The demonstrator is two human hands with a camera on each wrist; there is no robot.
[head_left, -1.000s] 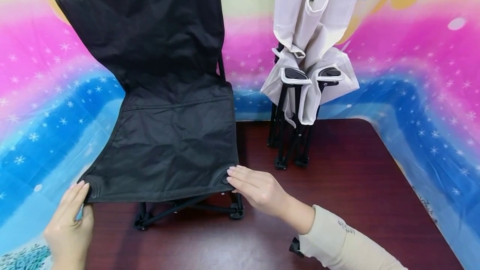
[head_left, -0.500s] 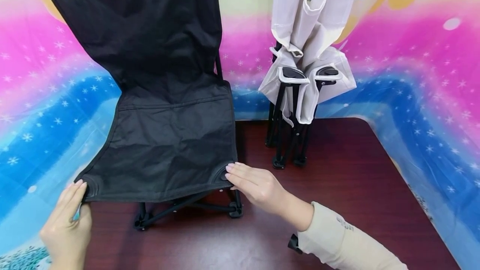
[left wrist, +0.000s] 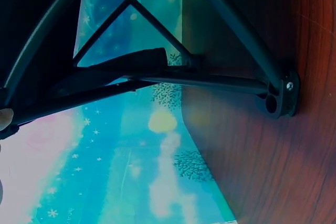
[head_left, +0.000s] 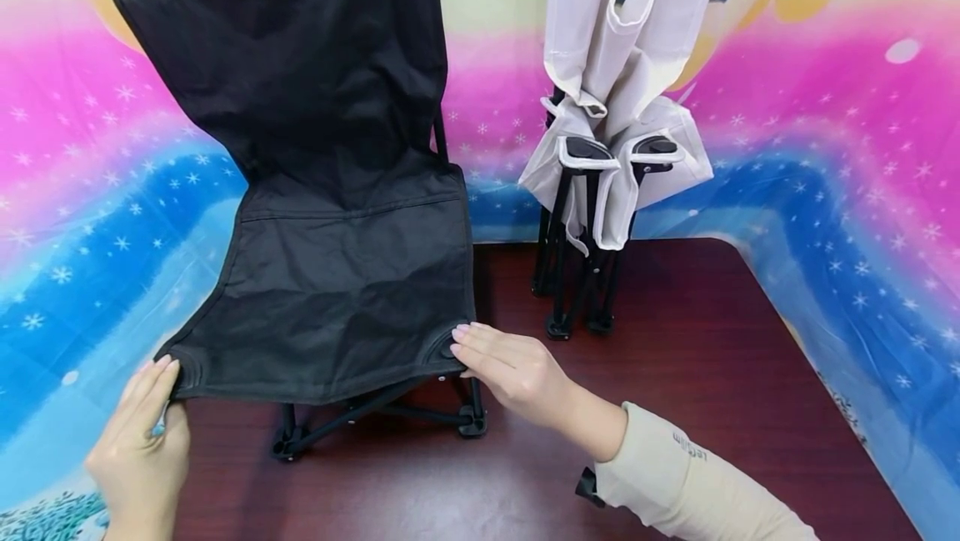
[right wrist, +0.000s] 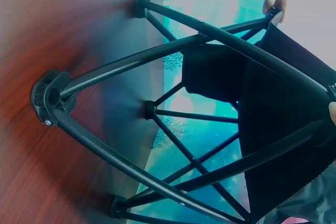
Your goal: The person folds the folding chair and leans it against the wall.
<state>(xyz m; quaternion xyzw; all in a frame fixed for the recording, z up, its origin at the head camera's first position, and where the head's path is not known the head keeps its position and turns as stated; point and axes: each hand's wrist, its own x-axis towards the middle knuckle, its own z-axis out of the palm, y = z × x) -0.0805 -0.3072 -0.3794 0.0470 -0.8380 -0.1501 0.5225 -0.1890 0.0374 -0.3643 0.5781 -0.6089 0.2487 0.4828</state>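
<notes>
A black folding chair (head_left: 352, 274) stands unfolded on the table, its fabric seat and backrest spread out. My left hand (head_left: 142, 441) grips the seat's front left corner, fingers on top and thumb below. At the front right corner my right hand (head_left: 517, 374) holds the fabric, fingers lying over the reinforced patch; its thumb is hidden in the head view. Crossed black tubes (right wrist: 199, 177) of the frame show under the seat in the right wrist view. In the left wrist view a plastic foot (left wrist: 283, 95) rests on the wood.
Behind and to the right stands a folded white chair (head_left: 615, 141) with black legs. Beside the right sleeve a small black object (head_left: 589, 487) lies on the dark red table (head_left: 720, 358). A colourful printed cloth (head_left: 847, 182) hangs around the back and sides.
Both hands keep their places at the seat corners. The seat's front edge bends a little more, rising slightly at the right hand. The whole head view shifts slightly.
</notes>
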